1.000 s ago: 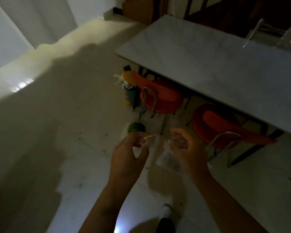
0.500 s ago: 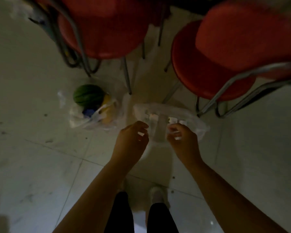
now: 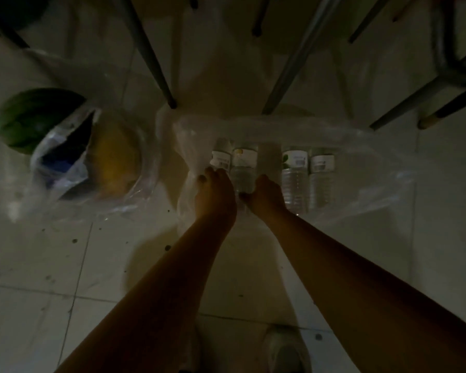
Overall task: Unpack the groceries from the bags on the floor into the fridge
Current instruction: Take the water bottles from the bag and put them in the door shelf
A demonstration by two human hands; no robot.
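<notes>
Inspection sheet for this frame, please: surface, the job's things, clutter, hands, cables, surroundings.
Surface: pale tiled floor, dimly lit, with dark specks.
Job's things: clear plastic bag lying on the floor with four water bottles side by side; second bottle from the left sits between the hands. Second bag to the left, with a watermelon beside a yellow fruit and something blue I cannot identify.
Clutter: nothing seen.
Hands: left hand and right hand at the bottles' bases; actual grip cannot be told.
Cables: nothing seen.
Surroundings: metal chair legs above the bags; the person's shoe at the bottom edge. No fridge in view.
</notes>
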